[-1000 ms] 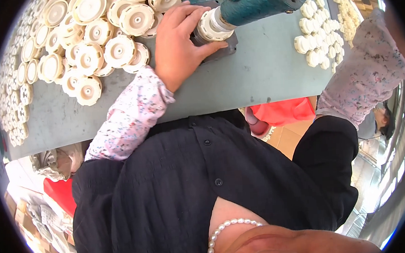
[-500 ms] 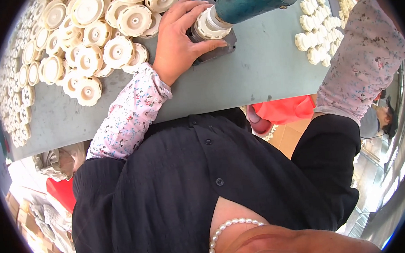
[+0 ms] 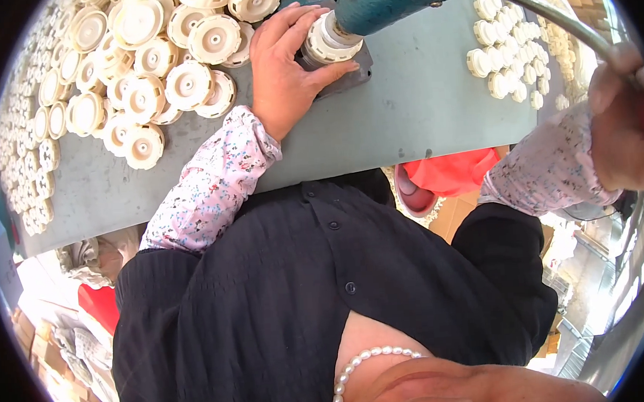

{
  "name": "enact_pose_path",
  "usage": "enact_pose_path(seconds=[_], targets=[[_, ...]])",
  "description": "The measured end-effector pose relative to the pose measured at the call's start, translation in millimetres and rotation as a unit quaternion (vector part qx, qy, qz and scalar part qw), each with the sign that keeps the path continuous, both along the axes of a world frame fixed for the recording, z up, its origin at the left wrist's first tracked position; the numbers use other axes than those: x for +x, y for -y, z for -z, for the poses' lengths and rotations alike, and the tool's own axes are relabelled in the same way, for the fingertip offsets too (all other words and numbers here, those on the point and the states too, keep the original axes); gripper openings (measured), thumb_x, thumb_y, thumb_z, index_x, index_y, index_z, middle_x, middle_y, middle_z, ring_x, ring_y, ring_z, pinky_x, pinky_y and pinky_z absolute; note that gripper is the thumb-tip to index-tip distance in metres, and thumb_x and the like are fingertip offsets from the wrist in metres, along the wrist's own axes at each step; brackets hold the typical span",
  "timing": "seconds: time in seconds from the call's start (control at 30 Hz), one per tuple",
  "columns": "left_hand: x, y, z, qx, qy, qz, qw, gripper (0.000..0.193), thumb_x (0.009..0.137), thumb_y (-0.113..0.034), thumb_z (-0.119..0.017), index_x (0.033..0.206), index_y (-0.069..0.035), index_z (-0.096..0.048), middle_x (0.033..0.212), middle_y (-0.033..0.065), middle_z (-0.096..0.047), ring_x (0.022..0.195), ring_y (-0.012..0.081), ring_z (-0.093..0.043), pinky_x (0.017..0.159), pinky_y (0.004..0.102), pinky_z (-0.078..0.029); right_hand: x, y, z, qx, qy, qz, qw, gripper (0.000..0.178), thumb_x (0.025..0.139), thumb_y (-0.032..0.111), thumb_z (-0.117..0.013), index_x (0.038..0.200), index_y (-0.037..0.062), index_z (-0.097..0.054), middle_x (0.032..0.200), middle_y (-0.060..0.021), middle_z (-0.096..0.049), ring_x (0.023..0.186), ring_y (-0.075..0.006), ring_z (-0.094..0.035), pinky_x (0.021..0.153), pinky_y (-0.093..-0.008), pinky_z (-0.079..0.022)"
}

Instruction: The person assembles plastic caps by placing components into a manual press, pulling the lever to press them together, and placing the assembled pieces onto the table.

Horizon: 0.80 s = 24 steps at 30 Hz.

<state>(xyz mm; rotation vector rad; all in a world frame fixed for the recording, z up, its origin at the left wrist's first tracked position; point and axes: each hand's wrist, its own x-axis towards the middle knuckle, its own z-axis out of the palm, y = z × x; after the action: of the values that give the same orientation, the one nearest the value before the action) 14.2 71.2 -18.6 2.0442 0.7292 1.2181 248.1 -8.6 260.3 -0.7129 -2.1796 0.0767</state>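
Observation:
My left hand (image 3: 283, 65) curves around a cream round plastic part (image 3: 328, 44), thumb in front and fingers behind. The part sits on the dark base (image 3: 352, 76) of a teal hand press (image 3: 392, 4), right under its ram. At the right rim, my right hand (image 3: 620, 120) is closed around the end of a long metal lever (image 3: 545, 7) that comes from the press. Part of that hand is darkened and cut by the picture's edge.
Left of the press, many cream round parts (image 3: 142, 97) lie heaped on the grey table (image 3: 419, 116). Smaller cream parts (image 3: 507, 49) stand in rows at the right. Below the table's near edge show a red cloth (image 3: 455, 172) and a pink shoe (image 3: 412, 192).
My right hand has come down and into view at the right, bringing the lever with it. My left hand stays at the part, barely shifted.

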Motion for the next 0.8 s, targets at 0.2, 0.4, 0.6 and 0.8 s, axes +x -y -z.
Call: enact_pose_path(seconds=[0.2, 0.4, 0.6, 0.8], targets=[[-8, -20, -11, -0.085, -0.03, 0.126, 0.988, 0.069, 0.071, -0.023, -0.096, 0.132, -0.005, -0.07, 0.142, 0.0111, -0.063, 0.136, 0.0278, -0.057, 0.115, 0.0384, -0.043, -23, 34, 30, -0.032, -0.117, 0.101, 0.988, 0.037, 0.114, 0.031, -0.041, 0.101, -0.0028, -0.05, 0.078, -0.0238, -0.067, 0.037, -0.0152, -0.055, 0.026, -0.0187, -0.038], [-13, -34, -20, -0.11, -0.057, 0.212, 0.969, 0.065, 0.074, -0.021, -0.094, 0.133, -0.006, -0.07, 0.146, 0.0096, -0.06, 0.138, 0.0257, -0.054, 0.118, 0.0365, -0.04, -2, 62, 27, -0.122, -0.154, 0.081, 0.977, 0.031, 0.112, 0.029, -0.048, 0.113, -0.0012, -0.057, 0.093, -0.0239, -0.068, 0.046, -0.0167, -0.06, 0.038, -0.0233, -0.046], [-13, -40, -17, -0.118, -0.044, 0.233, 0.964, 0.064, 0.074, -0.02, -0.094, 0.132, -0.005, -0.07, 0.144, 0.0088, -0.061, 0.135, 0.0256, -0.056, 0.117, 0.0358, -0.04, 5, 93, 41, -0.219, -0.133, 0.058, 0.965, 0.03, 0.112, 0.029, -0.047, 0.116, 0.001, -0.056, 0.111, -0.03, -0.068, 0.056, -0.02, -0.067, 0.05, -0.0275, -0.054], [-7, -19, -27, -0.046, -0.054, 0.15, 0.986, 0.067, 0.072, -0.021, -0.095, 0.131, -0.004, -0.07, 0.138, 0.0104, -0.064, 0.133, 0.0295, -0.058, 0.114, 0.0385, -0.044, -3, 106, 62, -0.223, -0.185, 0.083, 0.954, 0.029, 0.111, 0.03, -0.052, 0.106, 0.0018, -0.055, 0.108, -0.0298, -0.067, 0.058, -0.0217, -0.067, 0.053, -0.03, -0.058]])
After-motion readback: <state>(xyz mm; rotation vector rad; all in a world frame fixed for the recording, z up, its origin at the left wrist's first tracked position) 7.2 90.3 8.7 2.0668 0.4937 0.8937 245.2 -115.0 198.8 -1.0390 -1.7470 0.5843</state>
